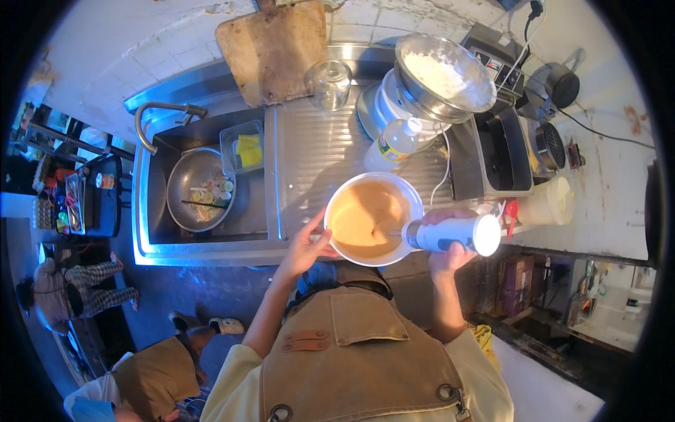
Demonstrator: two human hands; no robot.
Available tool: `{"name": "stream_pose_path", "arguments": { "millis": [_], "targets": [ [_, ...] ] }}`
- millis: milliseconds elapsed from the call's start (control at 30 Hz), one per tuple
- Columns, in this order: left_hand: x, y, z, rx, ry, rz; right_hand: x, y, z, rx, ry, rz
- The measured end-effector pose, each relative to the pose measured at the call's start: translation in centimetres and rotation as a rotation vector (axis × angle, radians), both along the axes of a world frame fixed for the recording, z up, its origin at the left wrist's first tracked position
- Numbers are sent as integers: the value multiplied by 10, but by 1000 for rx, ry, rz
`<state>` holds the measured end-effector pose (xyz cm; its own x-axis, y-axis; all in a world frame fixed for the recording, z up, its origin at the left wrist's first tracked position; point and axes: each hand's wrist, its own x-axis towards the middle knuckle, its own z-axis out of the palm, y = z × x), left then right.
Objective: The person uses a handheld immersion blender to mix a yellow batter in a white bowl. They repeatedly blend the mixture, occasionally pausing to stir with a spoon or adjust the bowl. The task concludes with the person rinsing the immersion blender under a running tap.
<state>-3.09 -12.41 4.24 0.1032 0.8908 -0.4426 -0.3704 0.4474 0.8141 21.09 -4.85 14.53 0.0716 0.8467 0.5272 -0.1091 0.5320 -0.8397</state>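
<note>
My left hand grips the left rim of a white bowl at the front edge of the steel drainboard. A smooth orange-tan mixture fills much of the bowl. My right hand is wrapped around a white hand blender, held tilted over the bowl's right rim. Its shaft reaches into the mixture, where the surface dips around it; the blender's tip is hidden. Just behind the bowl stands a clear plastic bottle with a white cap and a yellow-green label.
A sink on the left holds a metal bowl of food scraps and a plastic tub with yellow sponges. Behind are a cutting board, a glass jar and a metal bowl of white powder. Two people are at lower left.
</note>
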Motion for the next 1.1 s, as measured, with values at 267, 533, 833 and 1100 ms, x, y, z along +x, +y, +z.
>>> {"name": "stream_pose_path", "arguments": {
  "millis": [267,533,833,1100],
  "targets": [
    [-2,3,11,-12,-11,-16,-26,-10,-1,-52,-68,89],
    [-2,0,5,-14,-10,-25,-40,-5,-5,-19,-160,147],
    [-2,-1,-4,24,-17,-8,-65,0,-5,22,-128,224],
    [-6,-1,-2,11,-1,-29,-83,27,-27,65,-341,-4]
  ]
}}
